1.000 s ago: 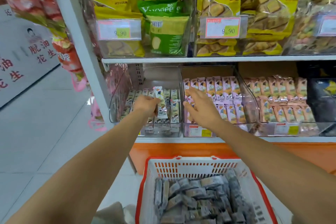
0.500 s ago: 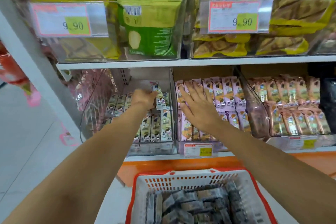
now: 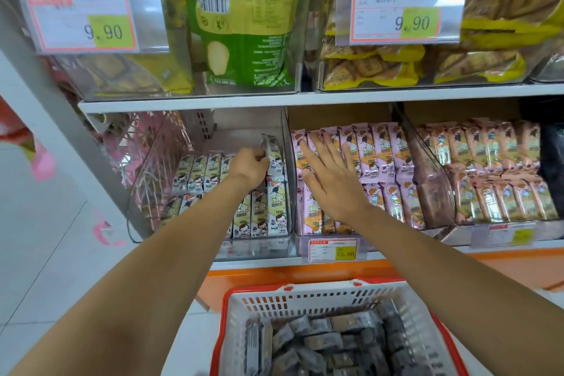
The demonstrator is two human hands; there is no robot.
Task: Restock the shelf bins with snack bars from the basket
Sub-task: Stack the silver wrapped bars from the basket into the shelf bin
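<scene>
My left hand (image 3: 251,167) reaches into the clear left bin (image 3: 158,180) on the lower shelf and grips a white-wrapped snack bar (image 3: 273,151) held upright at the back right of the bin, above rows of the same white bars (image 3: 259,217). My right hand (image 3: 331,180) lies flat with fingers spread on the pink-wrapped bars (image 3: 381,149) in the middle bin. Below, a white basket with a red rim (image 3: 293,299) holds several grey-wrapped snack bars (image 3: 323,342).
A third bin of peach-wrapped bars (image 3: 488,174) stands to the right. The upper shelf (image 3: 305,96) carries clear bins of yellow and green snack bags with 9.90 price tags (image 3: 409,14). A white shelf upright (image 3: 45,91) and tiled floor lie to the left.
The view has come closer to the shelf. My left hand has carried the white bar deeper toward the bin's back right. My right hand has settled flat on the pink bars.
</scene>
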